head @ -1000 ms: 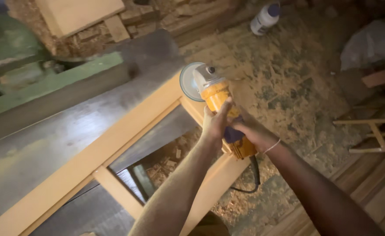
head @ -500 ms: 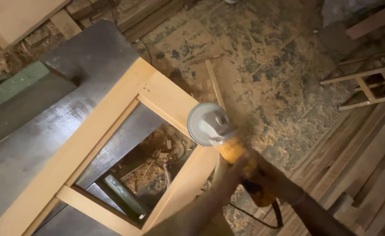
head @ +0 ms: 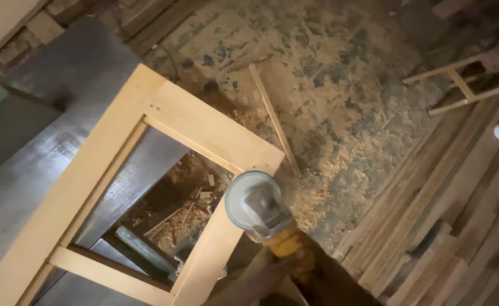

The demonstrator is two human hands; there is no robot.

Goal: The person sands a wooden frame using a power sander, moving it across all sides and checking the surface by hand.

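A: Beyond the grip, on every side: sawdust-covered floor (head: pixel 346 102), strewn with shavings.

B: Left of the grip and above: dark grey desk (head: pixel 40 147), carrying a pale wooden frame (head: pixel 119 164) laid flat, corner joint nearest the tool.

A: Right of the grip: stacked planks (head: pixel 448 226), a small wooden stool frame (head: pixel 465 85) further up, a thin loose slat (head: pixel 275 122) lying on the sawdust.

B: Just above the grip: yellow angle grinder (head: pixel 266 218), round disc facing up, over the frame's right-hand rail.

A: Left hand (head: pixel 272 272) clamped on the grinder's yellow body, blurred at the bottom edge. Right hand (head: pixel 317 277) dark and indistinct just beside; closed or not, cannot tell.
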